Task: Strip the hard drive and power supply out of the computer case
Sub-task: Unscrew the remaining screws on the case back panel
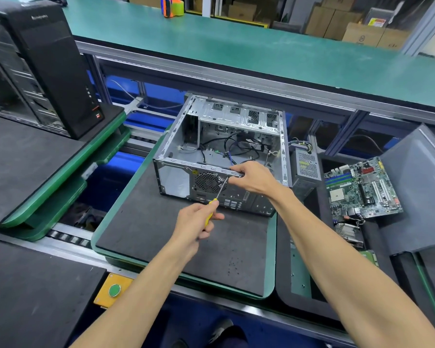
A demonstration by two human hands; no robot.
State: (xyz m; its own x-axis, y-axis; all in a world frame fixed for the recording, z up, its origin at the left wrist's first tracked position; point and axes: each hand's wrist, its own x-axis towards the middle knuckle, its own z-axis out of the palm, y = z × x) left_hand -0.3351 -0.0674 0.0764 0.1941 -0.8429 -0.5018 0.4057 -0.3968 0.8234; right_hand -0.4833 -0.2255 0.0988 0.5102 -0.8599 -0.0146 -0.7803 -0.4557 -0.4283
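Observation:
An open grey computer case (176, 136) lies on its side on a dark foam mat (161, 229), rear panel toward me, loose black cables inside. My left hand (195, 223) grips a yellow-handled screwdriver (215, 199) whose tip meets the top edge of the rear panel beside the round fan grille (207, 182). My right hand (251, 178) holds that rear top rim, fingers curled over it, right by the tip. A grey power supply (307, 165) with a cable bundle stands outside the case, against its right side.
A green motherboard (362, 188) lies on a grey tray at the right. A black tower computer (48, 69) stands on a raised mat at the left. A green shelf (236, 46) runs across the back. A green button (114, 290) sits at the conveyor's near edge.

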